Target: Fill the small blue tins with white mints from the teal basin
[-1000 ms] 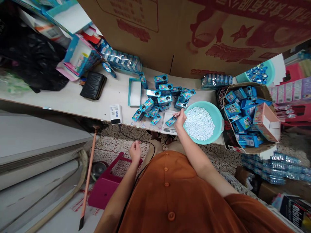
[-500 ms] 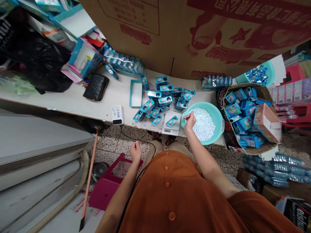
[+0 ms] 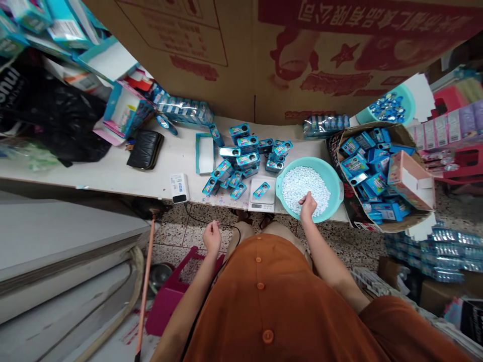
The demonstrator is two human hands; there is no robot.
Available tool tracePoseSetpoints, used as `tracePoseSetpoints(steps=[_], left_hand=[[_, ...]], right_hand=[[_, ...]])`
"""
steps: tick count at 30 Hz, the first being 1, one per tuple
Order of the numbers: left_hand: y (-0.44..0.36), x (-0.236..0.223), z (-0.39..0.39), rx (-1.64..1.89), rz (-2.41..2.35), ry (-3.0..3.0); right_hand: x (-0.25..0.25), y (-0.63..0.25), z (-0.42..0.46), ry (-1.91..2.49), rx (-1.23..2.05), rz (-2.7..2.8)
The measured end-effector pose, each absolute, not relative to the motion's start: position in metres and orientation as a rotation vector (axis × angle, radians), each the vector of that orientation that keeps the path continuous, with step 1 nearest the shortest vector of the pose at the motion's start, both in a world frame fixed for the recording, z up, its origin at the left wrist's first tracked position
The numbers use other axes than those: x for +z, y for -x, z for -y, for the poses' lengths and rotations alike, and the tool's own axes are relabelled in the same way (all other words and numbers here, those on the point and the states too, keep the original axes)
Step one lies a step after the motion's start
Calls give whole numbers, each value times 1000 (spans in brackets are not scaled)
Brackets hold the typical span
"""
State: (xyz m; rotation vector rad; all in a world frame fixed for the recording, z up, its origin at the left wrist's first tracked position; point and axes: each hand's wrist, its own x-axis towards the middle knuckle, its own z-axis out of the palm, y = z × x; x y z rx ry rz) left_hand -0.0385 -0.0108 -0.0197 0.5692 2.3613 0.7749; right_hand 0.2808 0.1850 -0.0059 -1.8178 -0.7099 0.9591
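Note:
My right hand [image 3: 308,206] is over the near part of a turquoise basin [image 3: 336,190], its fingers pinched together. Whatever they hold, if anything, is too small to make out. Small white pellets [image 3: 300,183] fill the basin. To the left of it, a blue tin [image 3: 261,190] lies on a white digital scale [image 3: 261,206]. Behind the scale stand several more blue tins [image 3: 248,160] in a loose cluster. My left hand [image 3: 212,237] hangs in the air in front of the table edge, fingers curled in, with nothing visible in it.
A carton [image 3: 341,221] of blue boxes stands right of the basin. At the left are a white power bank [image 3: 179,187] with a black cable, an open tray [image 3: 206,155] and a black wallet [image 3: 145,149]. A big cardboard box [image 3: 241,85] stands along the back.
My right hand has moved from the basin's left rim to over the pellets near its front. My left hand stays almost in place. The view has shifted slightly.

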Motion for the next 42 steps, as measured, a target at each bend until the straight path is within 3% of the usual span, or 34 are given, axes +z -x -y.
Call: tracePoseSetpoints(steps=[6, 14, 23, 26, 30, 33, 42], left_hand=[[24, -3, -17, 753, -2304, -1006], [-36, 21, -126, 630, -2096, -1665], [-56, -8, -163, 362, -2118, -1613], [-58, 16, -157, 526, -2083, -1711], [-73, 82, -149, 818, -1973, -1879], [-90, 118, -150, 807, -1903, -2006], [-121, 112, -172, 538, -1751, -2221]], right_hand=[[-9, -297, -175, 1913, 963, 836], [-11, -317, -173, 2127, 926, 1153], [-19, -327, -178, 2198, 1045, 1355], [-21, -332, -175, 2181, 1040, 1345], [-24, -341, -170, 2143, 1008, 1309], [-28, -345, -167, 2111, 1011, 1296], [-30, -345, -164, 2038, 1025, 1327]])
